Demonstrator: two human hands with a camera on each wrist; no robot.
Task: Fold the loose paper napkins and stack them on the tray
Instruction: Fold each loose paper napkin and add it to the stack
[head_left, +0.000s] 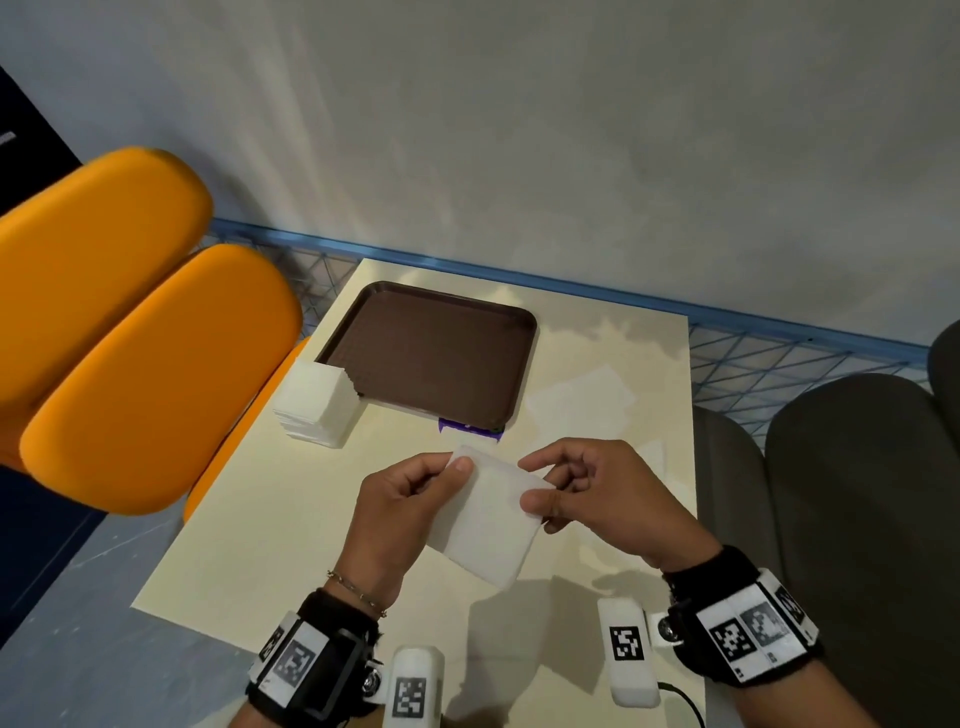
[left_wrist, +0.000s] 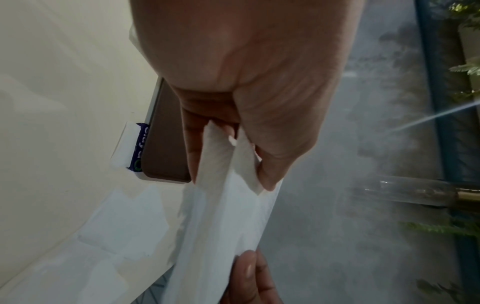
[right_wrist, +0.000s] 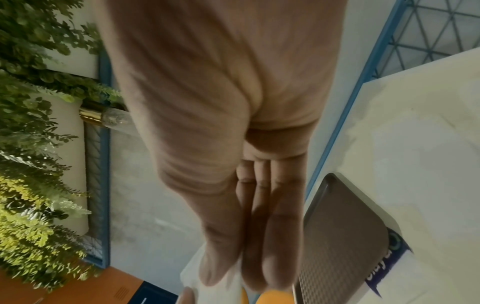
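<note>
I hold one white paper napkin in the air over the near half of the cream table. My left hand pinches its upper left corner between thumb and fingers. The napkin's right edge is pinched by my right hand. In the left wrist view the napkin hangs in two layers from the left hand. In the right wrist view the right hand closes on a white edge of the napkin. The brown tray lies bare beyond my hands.
A thick stack of white napkins stands at the tray's front left corner. Loose flat napkins lie right of the tray. A purple wrapper sticks out under the tray's front edge. Orange chairs are left, dark seats right.
</note>
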